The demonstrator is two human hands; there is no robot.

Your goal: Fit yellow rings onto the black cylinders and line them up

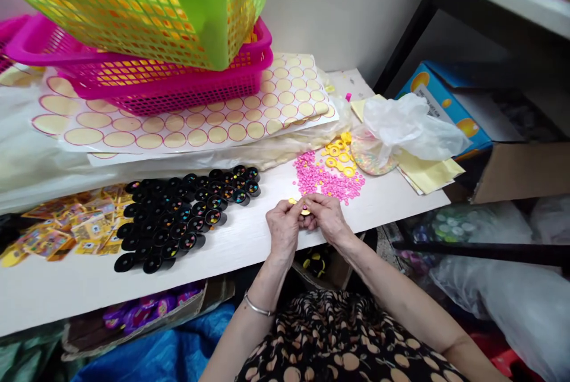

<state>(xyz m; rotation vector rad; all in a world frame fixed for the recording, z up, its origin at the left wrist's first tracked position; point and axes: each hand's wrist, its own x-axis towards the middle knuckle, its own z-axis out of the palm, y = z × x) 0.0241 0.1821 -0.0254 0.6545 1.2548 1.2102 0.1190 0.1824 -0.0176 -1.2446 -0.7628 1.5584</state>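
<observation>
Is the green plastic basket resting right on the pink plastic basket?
Touching. The head view shows the green plastic basket sitting nested in the pink plastic basket, no gap visible.

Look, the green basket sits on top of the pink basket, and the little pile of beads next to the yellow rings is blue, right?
Not quite. The green basket does sit on top of the pink basket, but the pile of beads next to the yellow rings is pink, not blue. The head view shows it, just beyond both hands.
</observation>
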